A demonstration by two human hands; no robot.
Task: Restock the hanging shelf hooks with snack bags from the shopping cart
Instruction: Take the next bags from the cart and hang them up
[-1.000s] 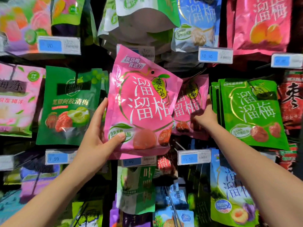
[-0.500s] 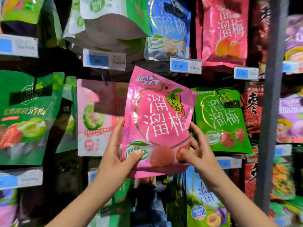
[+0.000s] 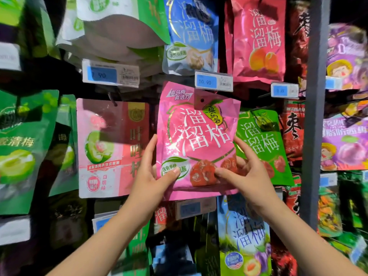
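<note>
Restocking at centre frame: our left hand [image 3: 157, 176] and right hand [image 3: 245, 174] each pinch a lower corner of the glossy pink plastic snack bag [image 3: 199, 136], thumbs in front. We hold it upright against the rack, its punched hang hole [image 3: 202, 100] just below the blue-and-white price tag [image 3: 214, 81] — placed, we judge, for a hook we cannot see.

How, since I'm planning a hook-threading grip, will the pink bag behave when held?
Probably floppy: the pink bag shows creases and its top looks bent, while the left hand and right hand pinch its lower part. Likely light, since thumbs and fingers alone hold it up. The glossy film reflects light, so it may be slippery.
</note>
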